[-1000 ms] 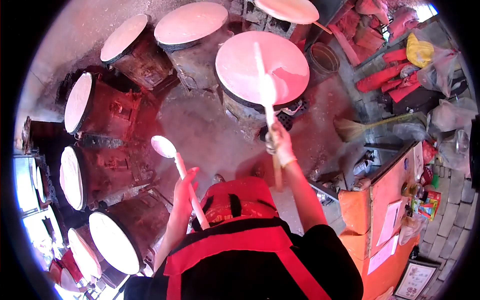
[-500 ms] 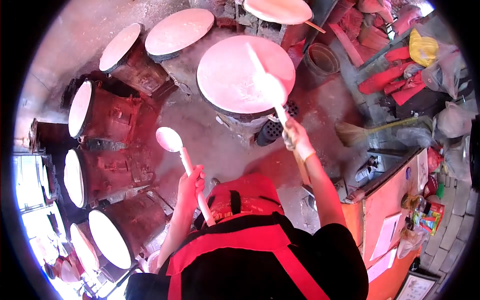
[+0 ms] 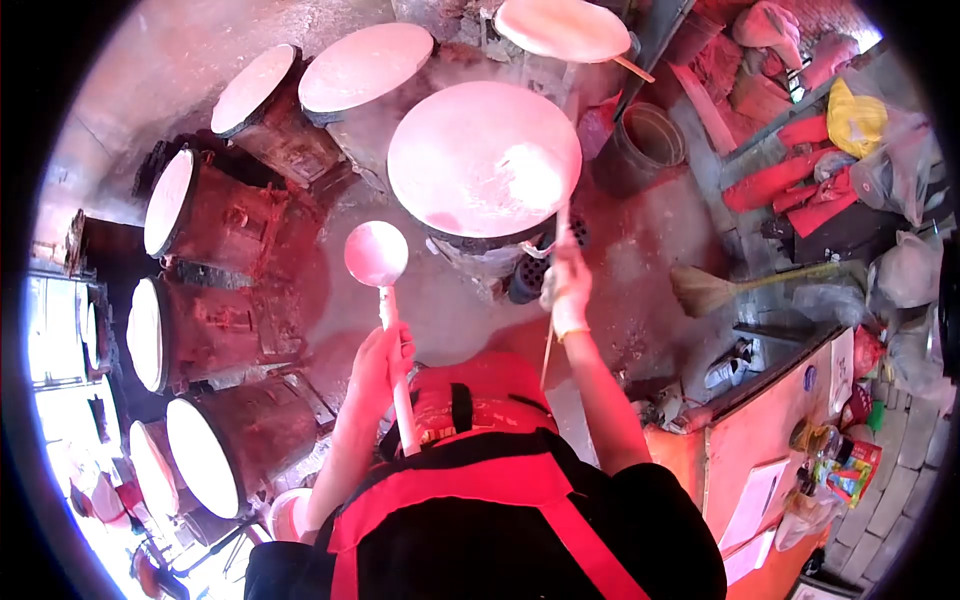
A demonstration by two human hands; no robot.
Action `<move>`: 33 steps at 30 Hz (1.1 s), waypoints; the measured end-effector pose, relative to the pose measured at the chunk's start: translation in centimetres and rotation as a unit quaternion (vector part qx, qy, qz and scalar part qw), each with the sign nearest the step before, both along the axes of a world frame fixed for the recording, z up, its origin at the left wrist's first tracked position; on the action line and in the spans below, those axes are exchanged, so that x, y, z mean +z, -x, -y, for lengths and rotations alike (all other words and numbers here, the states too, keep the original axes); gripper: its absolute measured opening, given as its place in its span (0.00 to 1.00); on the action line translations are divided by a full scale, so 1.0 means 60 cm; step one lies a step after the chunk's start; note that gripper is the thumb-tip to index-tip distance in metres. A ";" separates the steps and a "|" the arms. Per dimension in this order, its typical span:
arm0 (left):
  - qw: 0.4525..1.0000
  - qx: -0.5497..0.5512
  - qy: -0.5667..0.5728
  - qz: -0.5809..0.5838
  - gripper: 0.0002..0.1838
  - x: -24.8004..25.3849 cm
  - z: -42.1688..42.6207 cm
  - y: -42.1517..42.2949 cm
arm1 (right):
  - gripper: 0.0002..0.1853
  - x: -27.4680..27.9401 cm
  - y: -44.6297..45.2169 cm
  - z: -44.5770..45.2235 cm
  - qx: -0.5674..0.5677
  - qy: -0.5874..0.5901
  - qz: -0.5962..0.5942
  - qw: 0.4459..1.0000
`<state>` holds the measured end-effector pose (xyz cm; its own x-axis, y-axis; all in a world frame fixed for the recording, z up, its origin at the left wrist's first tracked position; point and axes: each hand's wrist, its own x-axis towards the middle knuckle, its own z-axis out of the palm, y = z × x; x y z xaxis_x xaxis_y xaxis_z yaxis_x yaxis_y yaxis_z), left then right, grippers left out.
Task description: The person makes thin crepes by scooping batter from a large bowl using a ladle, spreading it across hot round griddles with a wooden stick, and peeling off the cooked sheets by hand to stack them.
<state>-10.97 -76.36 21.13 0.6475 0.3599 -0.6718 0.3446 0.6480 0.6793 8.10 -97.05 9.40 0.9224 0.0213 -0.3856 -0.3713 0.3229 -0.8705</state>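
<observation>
My left hand (image 3: 383, 360) is closed round the pale handle of a ladle (image 3: 376, 253), its round bowl held up in front of my apron (image 3: 480, 395). My right hand (image 3: 568, 288) grips a long, thin wooden stick (image 3: 547, 355). The stick looks narrow, as if turned edge-on, and its upper end is blurred. It passes by the right rim of a large round griddle (image 3: 470, 150) with a pale, pinkish-white surface. A bright patch of light lies on the griddle's right part. Both hands are in front of the griddle, toward my body.
Several drum stoves (image 3: 225, 215) with pale round tops curve round the left and back. Honeycomb briquettes (image 3: 528, 278) stand by the griddle's base. To the right are a bucket (image 3: 650, 135), a broom (image 3: 705, 290), bags (image 3: 908, 270) and an orange cabinet (image 3: 760, 440).
The stick has come off the griddle's middle to its right rim and turned narrow. My right hand has moved slightly left and toward me. The ladle has shifted right, its bowl raised upright.
</observation>
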 end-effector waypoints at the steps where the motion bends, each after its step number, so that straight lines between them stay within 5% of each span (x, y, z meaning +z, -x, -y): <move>1: 0.999 -0.040 0.011 0.006 0.14 -0.003 -0.005 0.000 | 0.12 -0.012 0.002 -0.016 0.020 0.007 -0.010 1.000; 3: 0.995 -0.094 0.011 0.011 0.13 -0.003 -0.003 -0.006 | 0.15 0.015 -0.007 0.010 0.159 0.011 0.026 0.987; 7: 0.994 -0.110 -0.007 -0.001 0.12 0.017 0.026 -0.030 | 0.16 0.027 -0.083 0.039 0.071 0.055 0.025 0.996; 15: 0.990 -0.127 -0.041 0.036 0.06 -0.019 0.015 -0.126 | 0.19 0.054 -0.014 0.105 0.246 0.029 -0.037 0.968; 19: 0.983 -0.151 -0.093 0.050 0.05 -0.074 0.003 -0.219 | 0.19 -0.014 -0.005 0.109 0.115 0.048 0.018 0.992; 24: 0.986 -0.126 0.104 0.030 0.06 -0.142 0.034 -0.272 | 0.18 0.000 0.043 0.067 0.214 -0.021 -0.114 0.970; 26: 0.885 -0.306 -0.227 0.267 0.07 -0.139 0.003 -0.260 | 0.20 0.032 0.054 0.059 0.258 -0.047 -0.166 0.951; 28: 0.979 -0.168 -0.079 0.080 0.12 -0.013 0.018 -0.220 | 0.20 0.063 0.054 0.070 0.273 -0.037 -0.120 0.954; 30: 0.969 -0.210 -0.103 0.078 0.09 0.092 0.015 -0.159 | 0.20 0.112 0.042 0.086 0.264 -0.004 -0.042 0.963; 33: 0.906 -0.211 0.346 0.124 0.08 0.023 -0.055 -0.127 | 0.19 0.108 -0.003 0.092 0.096 0.044 -0.037 0.994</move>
